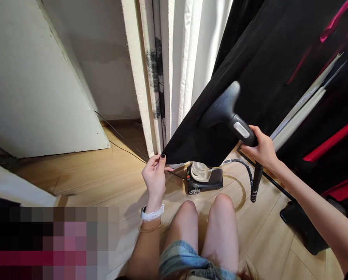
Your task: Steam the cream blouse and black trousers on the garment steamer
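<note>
My left hand (pixel 155 171) pinches the lower corner of a black garment (pixel 188 144), pulling its cloth out at a slant. In my right hand (pixel 263 147) is the handle of a dark garment steamer head (pixel 229 107), its broad face turned toward the black cloth. Whether the head touches the fabric I cannot tell. A ribbed black hose (pixel 246 166) hangs below my right hand and links to the steamer base (pixel 204 179), a black and cream unit with wheels on the floor in front of my knees.
White curtains (pixel 185 58) hang behind the cloth. On the right are dark garments with red pieces (pixel 334 140) and a low rack bar (pixel 279 186). A black case-like object (pixel 305 225) lies on the wooden floor. A thin cable (pixel 127 149) runs left, near a white door (pixel 46 85).
</note>
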